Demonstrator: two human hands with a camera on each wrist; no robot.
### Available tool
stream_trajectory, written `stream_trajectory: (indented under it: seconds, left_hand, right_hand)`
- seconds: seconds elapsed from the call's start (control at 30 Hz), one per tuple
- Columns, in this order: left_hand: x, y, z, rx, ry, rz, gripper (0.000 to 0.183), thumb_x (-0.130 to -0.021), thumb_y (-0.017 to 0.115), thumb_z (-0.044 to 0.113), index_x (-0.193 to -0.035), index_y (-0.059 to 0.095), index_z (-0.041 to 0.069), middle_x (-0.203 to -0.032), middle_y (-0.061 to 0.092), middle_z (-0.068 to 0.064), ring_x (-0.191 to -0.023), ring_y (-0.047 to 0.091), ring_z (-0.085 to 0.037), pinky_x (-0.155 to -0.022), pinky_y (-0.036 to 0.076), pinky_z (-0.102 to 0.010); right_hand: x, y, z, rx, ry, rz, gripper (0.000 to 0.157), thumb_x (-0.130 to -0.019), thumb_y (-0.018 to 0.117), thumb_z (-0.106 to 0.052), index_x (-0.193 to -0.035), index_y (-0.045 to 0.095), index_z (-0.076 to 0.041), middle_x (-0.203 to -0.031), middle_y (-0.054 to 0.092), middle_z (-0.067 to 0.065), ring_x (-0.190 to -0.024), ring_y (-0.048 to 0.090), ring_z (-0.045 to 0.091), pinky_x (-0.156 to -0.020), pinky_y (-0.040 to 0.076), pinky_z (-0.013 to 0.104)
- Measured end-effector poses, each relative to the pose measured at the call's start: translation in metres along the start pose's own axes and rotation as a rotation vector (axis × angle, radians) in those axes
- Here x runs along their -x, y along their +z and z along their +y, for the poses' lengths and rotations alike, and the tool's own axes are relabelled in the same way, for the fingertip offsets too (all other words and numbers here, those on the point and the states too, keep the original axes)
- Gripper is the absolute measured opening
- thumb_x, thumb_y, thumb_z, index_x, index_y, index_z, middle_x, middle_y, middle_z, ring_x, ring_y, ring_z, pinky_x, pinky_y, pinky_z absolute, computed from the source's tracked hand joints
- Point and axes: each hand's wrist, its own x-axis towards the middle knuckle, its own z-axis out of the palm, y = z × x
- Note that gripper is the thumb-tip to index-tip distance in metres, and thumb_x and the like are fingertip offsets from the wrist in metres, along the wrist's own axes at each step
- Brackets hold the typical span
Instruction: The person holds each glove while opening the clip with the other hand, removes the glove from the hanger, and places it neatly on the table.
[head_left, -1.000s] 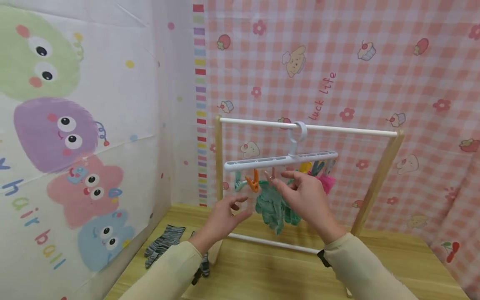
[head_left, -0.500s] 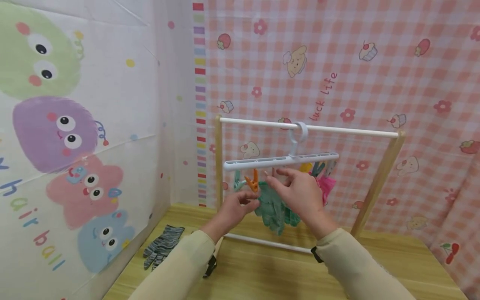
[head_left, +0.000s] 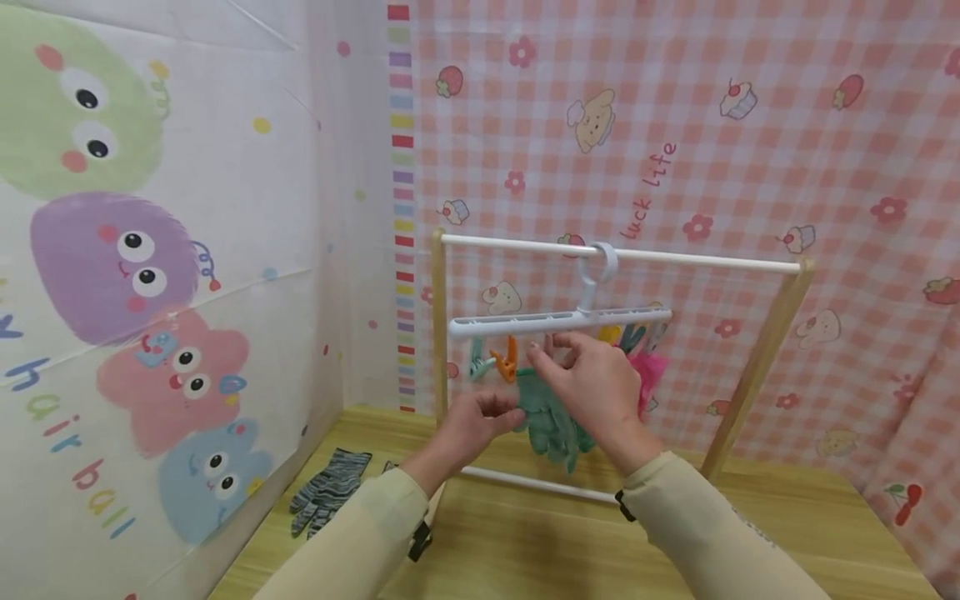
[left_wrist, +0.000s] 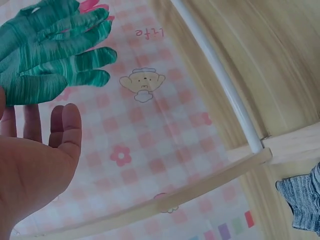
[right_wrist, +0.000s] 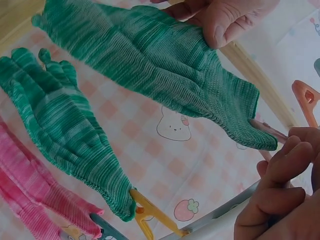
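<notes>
A green knitted glove (right_wrist: 150, 60) hangs by its cuff from a brownish-pink clothespin (right_wrist: 270, 130) under the white hanger (head_left: 517, 325). My left hand (head_left: 476, 425) pinches the glove's edge, with the thumb on the near face in the right wrist view. The fingers of my right hand (head_left: 592, 379) are curled at the clothespin and pinch it; in the head view this hand covers most of it. Behind, a second green glove (right_wrist: 65, 120) hangs from a yellow clothespin (right_wrist: 155, 215). A pink glove (right_wrist: 40, 185) hangs further along.
An orange clothespin (head_left: 507, 364) and a pale green clothespin (head_left: 476, 364) dangle at the hanger's left end. The hanger hooks over the rack's white bar (head_left: 705, 260). A grey striped glove (head_left: 330, 490) lies on the wooden table (head_left: 540, 550) at left.
My left hand has moved right and reached the green glove's edge, and the glove has swung slightly right. My right hand stays at the clothespin, shifting a little left and down.
</notes>
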Motion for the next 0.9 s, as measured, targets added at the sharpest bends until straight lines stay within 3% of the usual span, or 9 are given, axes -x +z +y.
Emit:
stream_trajectory:
  seconds: [0.13,0.37,0.67,0.9]
  left_hand:
    - [0.005,-0.002,-0.002,0.005,0.021,-0.015,0.019,-0.101,0.077,0.025,-0.110,0.080,0.009,-0.106,0.080,-0.004,-0.097,0.070,-0.013,-0.088,0.059,-0.033]
    - [0.014,-0.007,-0.005,0.030,0.036,-0.013,0.023,-0.102,0.076,0.025,-0.116,0.079,0.007,-0.127,0.078,-0.010,-0.121,0.072,-0.025,-0.102,0.060,-0.044]
    - [0.026,-0.014,-0.008,-0.002,0.046,-0.070,0.020,-0.101,0.077,0.025,-0.106,0.078,0.006,-0.101,0.079,-0.002,-0.091,0.068,-0.008,-0.081,0.057,-0.027]
    - [0.043,-0.017,-0.025,-0.155,-0.052,-0.123,0.019,-0.101,0.077,0.029,-0.106,0.077,0.011,-0.102,0.076,-0.001,-0.093,0.066,-0.012,-0.082,0.058,-0.034]
  right_hand:
    - [0.000,0.002,-0.001,-0.039,-0.011,0.005,0.035,-0.099,0.075,-0.046,-0.109,0.082,-0.014,-0.082,0.082,0.007,-0.064,0.072,0.024,-0.047,0.043,0.030]
    - [0.001,0.004,-0.003,-0.082,-0.038,0.027,0.032,-0.100,0.075,-0.043,-0.108,0.084,-0.014,-0.081,0.082,0.005,-0.065,0.073,0.022,-0.049,0.047,0.030]
    - [0.002,0.004,-0.006,-0.126,-0.037,0.046,0.027,-0.100,0.075,-0.039,-0.103,0.085,-0.014,-0.082,0.083,0.004,-0.065,0.073,0.020,-0.048,0.046,0.029]
    - [0.004,0.003,-0.006,-0.095,0.010,-0.046,0.037,-0.101,0.071,-0.048,-0.109,0.080,-0.013,-0.082,0.082,0.001,-0.061,0.069,0.015,-0.049,0.047,0.029]
